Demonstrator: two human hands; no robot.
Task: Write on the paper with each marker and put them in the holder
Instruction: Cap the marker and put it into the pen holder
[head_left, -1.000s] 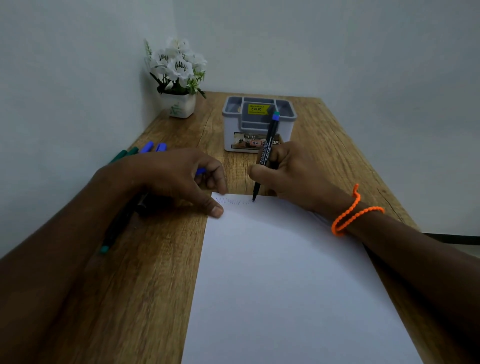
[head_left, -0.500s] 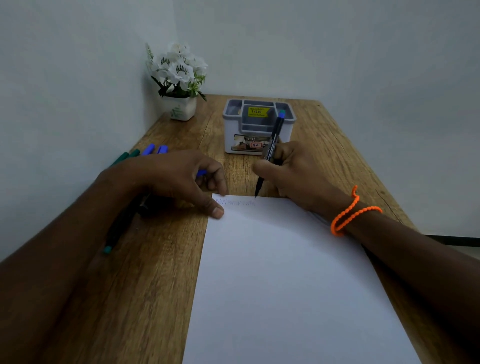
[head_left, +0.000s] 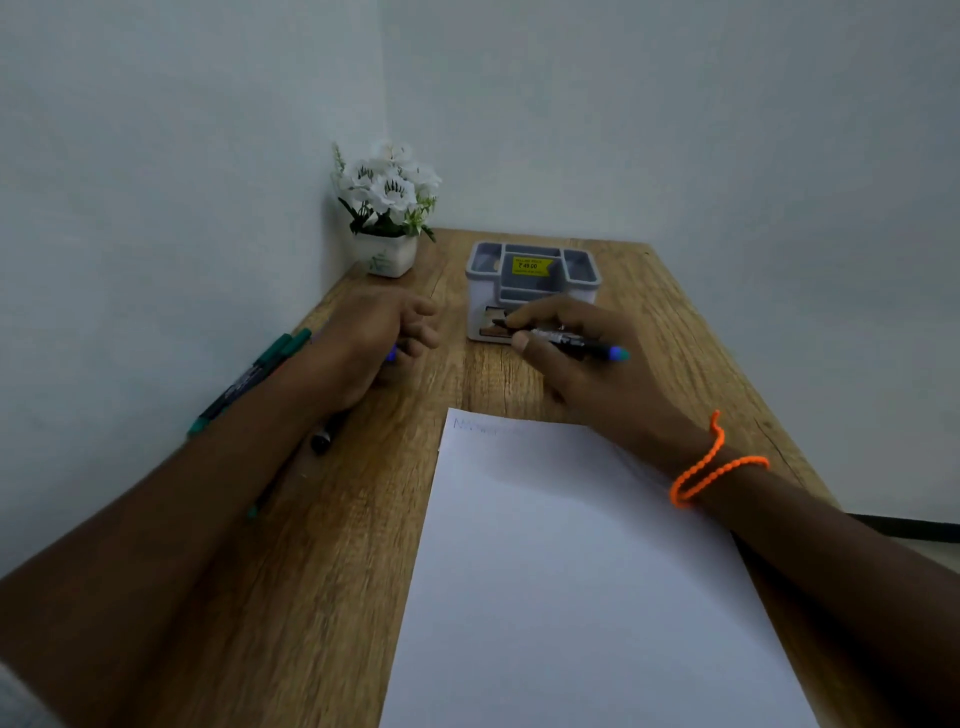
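My right hand (head_left: 587, 364) grips a black marker with a blue end (head_left: 576, 345), held level just in front of the grey holder (head_left: 535, 291), tip pointing left. My left hand (head_left: 374, 343) is lifted beside it, curled around a small blue cap (head_left: 392, 354). The white paper (head_left: 571, 571) lies on the wooden desk (head_left: 332, 571) with faint writing at its top left corner. Green-capped markers (head_left: 249, 379) lie at the left wall, partly hidden under my left forearm. Another dark marker (head_left: 322, 441) peeks out below my left wrist.
A white pot of white flowers (head_left: 387, 208) stands in the back left corner. Walls close the desk at the left and behind. The desk's right edge (head_left: 753, 384) runs diagonally, with a dark cable beyond it. An orange bracelet circles my right wrist.
My right hand lifted the marker off the paper and turned it level near the holder. My left hand left the paper's corner and rose toward the marker's tip. The camera tilted up.
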